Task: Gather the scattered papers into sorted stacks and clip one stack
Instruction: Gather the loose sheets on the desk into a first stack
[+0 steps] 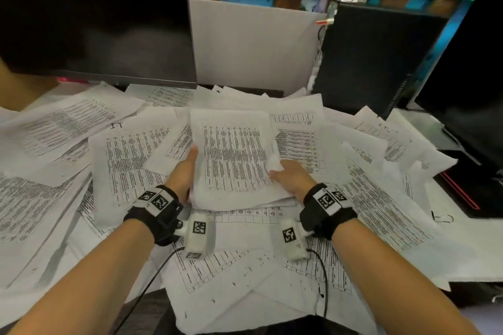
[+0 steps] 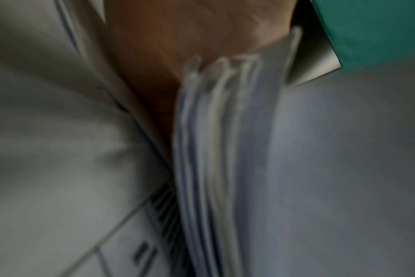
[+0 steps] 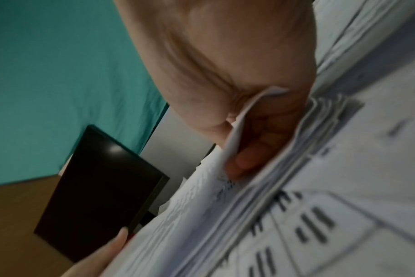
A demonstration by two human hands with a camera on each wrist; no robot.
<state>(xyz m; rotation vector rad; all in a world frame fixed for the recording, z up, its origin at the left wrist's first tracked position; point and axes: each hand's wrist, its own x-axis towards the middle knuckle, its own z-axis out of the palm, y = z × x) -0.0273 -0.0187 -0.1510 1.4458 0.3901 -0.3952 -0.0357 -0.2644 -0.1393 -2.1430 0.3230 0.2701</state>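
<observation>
A stack of printed sheets [image 1: 234, 160] is held just above the paper-covered desk, in the middle of the head view. My left hand [image 1: 186, 171] grips its left edge, thumb on top and fingers hidden beneath. My right hand [image 1: 287, 175] grips the right edge, where a sheet corner curls up. In the left wrist view my palm [image 2: 178, 46] presses against the stack's layered edges [image 2: 213, 150]. Seen from the right wrist, my right hand [image 3: 237, 75] pinches the top sheet, one finger tucked under it, above the rest of the stack [image 3: 261, 196].
Loose printed sheets [image 1: 128, 160] cover the desk on all sides and overhang its near edge. A dark monitor [image 1: 95, 16] stands at the back left, a black computer case [image 1: 367, 62] at the back right, a laptop [image 1: 468, 95] at the far right. A small wire clip [image 1: 442, 218] lies at the right.
</observation>
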